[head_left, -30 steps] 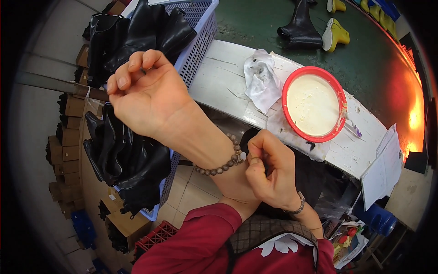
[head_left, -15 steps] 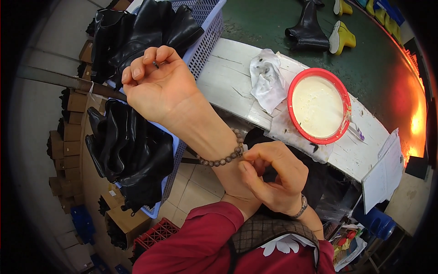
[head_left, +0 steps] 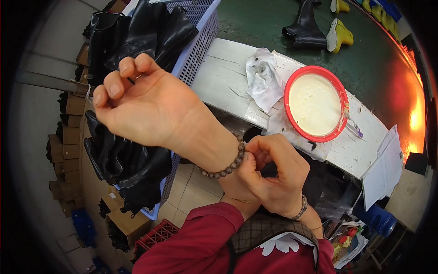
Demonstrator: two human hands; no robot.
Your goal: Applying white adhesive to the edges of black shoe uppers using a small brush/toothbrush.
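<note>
My left hand [head_left: 141,102] is raised with the palm up, its fingers loosely bent and holding nothing. Around its wrist hangs a brown bead bracelet [head_left: 228,170]. Thumb and forefinger of my right hand [head_left: 278,176] pinch the bracelet on the side of the wrist nearest that hand. A darker band [head_left: 302,208] circles my right wrist. Behind the left hand, black boots [head_left: 141,36] fill a lilac plastic basket [head_left: 200,50], and more black boots [head_left: 132,160] lie in a basket below it.
On the white bench [head_left: 219,86] stand a red bowl [head_left: 287,102] of cream-coloured liquid with a brush handle [head_left: 355,130], and a stained white cloth [head_left: 264,82]. Black [head_left: 303,27] and yellow boots [head_left: 340,36] stand on the green surface beyond. Cardboard boxes [head_left: 130,226] sit left, papers [head_left: 381,169] right.
My left hand has swung left and turned slightly, the wrist shifting a little. The right fingers stay at the bracelet, now more plainly pinching it.
</note>
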